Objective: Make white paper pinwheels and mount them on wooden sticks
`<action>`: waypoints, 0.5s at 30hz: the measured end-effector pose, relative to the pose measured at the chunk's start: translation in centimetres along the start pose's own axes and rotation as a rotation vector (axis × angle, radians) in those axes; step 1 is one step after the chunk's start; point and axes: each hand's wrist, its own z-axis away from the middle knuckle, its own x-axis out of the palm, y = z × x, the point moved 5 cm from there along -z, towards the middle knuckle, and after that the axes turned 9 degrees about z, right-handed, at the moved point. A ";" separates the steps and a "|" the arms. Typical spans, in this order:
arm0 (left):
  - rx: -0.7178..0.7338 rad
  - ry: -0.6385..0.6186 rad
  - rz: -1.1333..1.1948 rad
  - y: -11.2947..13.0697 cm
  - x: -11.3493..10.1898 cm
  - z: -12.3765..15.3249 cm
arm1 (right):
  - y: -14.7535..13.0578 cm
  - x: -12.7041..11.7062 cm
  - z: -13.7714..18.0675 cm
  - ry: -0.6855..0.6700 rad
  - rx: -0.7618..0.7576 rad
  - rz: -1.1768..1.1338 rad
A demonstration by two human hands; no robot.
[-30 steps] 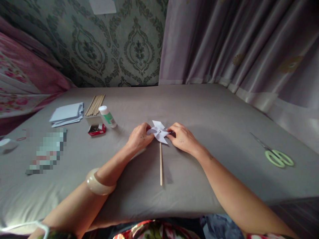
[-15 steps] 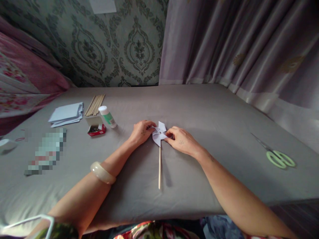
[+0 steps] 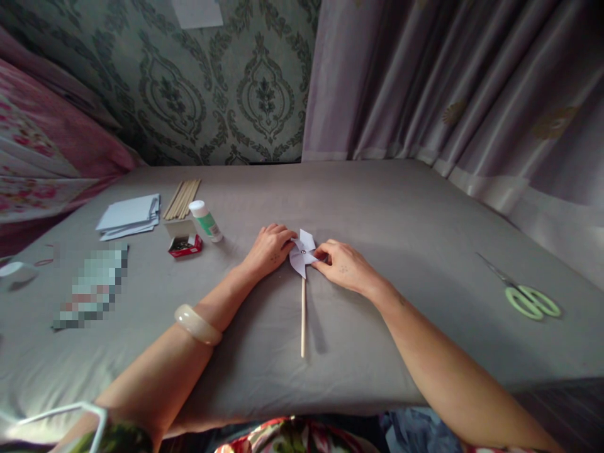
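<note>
A white paper pinwheel (image 3: 299, 260) with a shiny round pin at its centre lies in the middle of the cloth-covered table. Its pale wooden stick (image 3: 303, 318) points down toward me. My left hand (image 3: 272, 248) is closed on the pinwheel's left side, fingertips at the upper left blade. From the right, my right hand (image 3: 346, 264) pinches the tip of the right blade between thumb and fingers. Parts of both sets of fingertips are hidden by the hands and the paper.
Left of my hands stand a glue stick (image 3: 206, 223) and an opened red box (image 3: 185, 246) of small pins. Behind them lie wooden sticks (image 3: 183, 199) and white paper sheets (image 3: 128, 215). A blurred-out packet (image 3: 94, 283) is nearer. Green-handled scissors (image 3: 523, 301) lie far right.
My left hand has shifted very slightly up around the blade. The right hand and the pinwheel stay nearly in place; the view has moved a little.
</note>
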 end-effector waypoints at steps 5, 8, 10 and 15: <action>0.036 -0.042 0.011 -0.3 0.3 -0.1 | 0.0 -0.1 0.0 -0.013 -0.002 0.000; 0.079 -0.039 -0.050 0.2 0.1 0.0 | 0.0 0.0 0.0 -0.017 -0.002 0.006; 0.109 -0.059 -0.108 0.7 -0.1 0.1 | 0.0 0.0 0.0 -0.019 0.004 -0.003; 0.157 -0.109 -0.201 1.7 -0.4 0.3 | 0.0 0.1 0.0 -0.014 0.000 -0.018</action>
